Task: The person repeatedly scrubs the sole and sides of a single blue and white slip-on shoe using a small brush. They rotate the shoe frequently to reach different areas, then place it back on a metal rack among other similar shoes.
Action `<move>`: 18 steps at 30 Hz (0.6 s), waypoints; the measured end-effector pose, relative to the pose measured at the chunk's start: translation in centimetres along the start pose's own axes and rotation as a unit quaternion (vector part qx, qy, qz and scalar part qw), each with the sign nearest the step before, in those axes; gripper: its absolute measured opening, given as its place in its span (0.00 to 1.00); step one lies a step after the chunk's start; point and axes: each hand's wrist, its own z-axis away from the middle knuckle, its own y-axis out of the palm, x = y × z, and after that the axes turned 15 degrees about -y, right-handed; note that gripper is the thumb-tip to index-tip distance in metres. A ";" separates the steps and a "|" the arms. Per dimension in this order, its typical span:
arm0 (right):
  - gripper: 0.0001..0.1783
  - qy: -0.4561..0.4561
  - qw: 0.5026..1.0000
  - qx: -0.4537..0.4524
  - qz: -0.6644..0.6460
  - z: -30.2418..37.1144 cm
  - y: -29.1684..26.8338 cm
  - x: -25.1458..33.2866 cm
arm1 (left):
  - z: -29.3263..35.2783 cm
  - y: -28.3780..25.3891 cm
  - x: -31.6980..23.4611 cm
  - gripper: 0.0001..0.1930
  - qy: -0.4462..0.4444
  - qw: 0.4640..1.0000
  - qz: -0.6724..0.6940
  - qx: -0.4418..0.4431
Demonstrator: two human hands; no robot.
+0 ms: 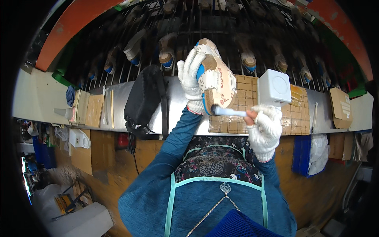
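My left hand (192, 77), in a white knit glove, grips a shoe upper on a blue shoe last (221, 79) from its left side. The underside faces up, showing a pale insole board with print and cream perforated straps folded over its edges. Gloved in white too, my right hand (265, 128) holds a brush (233, 113) by its light handle, a bare fingertip and thumb showing. The brush's dark head touches the near end of the shoe's underside. A white plastic container (274, 87) stands just beyond my right hand.
Behind the bench, a rack of metal rods (189, 59) carries several similar lasted shoes. A black bag (147, 100) lies left of my left arm. Cardboard (244, 93) covers the bench beneath the shoe. An open carton (340, 108) stands at the right end.
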 end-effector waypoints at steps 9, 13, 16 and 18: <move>0.14 -0.038 0.995 -0.031 0.091 0.5 -0.6 0.5 | 1.6 0.8 -1.0 0.23 -0.328 0.898 0.262 0.130; 0.17 -0.068 0.994 -0.033 0.074 -0.2 -1.1 0.9 | 2.0 0.9 -2.3 0.25 -0.421 0.820 0.346 0.177; 0.17 -0.039 0.994 -0.078 0.068 -0.7 -0.7 0.9 | 2.3 0.9 -3.2 0.27 -0.436 0.785 0.381 0.221; 0.17 -0.108 0.988 -0.036 0.104 -0.8 -1.1 0.6 | 2.4 0.8 -3.7 0.28 -0.435 0.769 0.397 0.249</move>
